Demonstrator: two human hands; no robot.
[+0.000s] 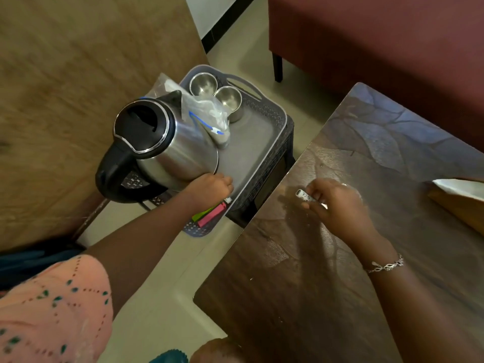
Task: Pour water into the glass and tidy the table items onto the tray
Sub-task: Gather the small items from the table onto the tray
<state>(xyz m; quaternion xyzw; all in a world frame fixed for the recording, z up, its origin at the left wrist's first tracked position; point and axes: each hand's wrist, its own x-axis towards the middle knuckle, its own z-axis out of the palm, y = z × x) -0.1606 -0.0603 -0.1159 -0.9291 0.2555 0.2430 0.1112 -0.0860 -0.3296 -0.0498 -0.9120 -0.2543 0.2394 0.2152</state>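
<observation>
Kettle (167, 142) shiny steel (black lid).

— The kettle (167, 142)?
— Shiny brushed metal, with a black plastic lid and handle.
— And the tray (262, 142)?
— Matt grey plastic with woven-look walls. The table (340, 258) is glossy wood-look.
</observation>
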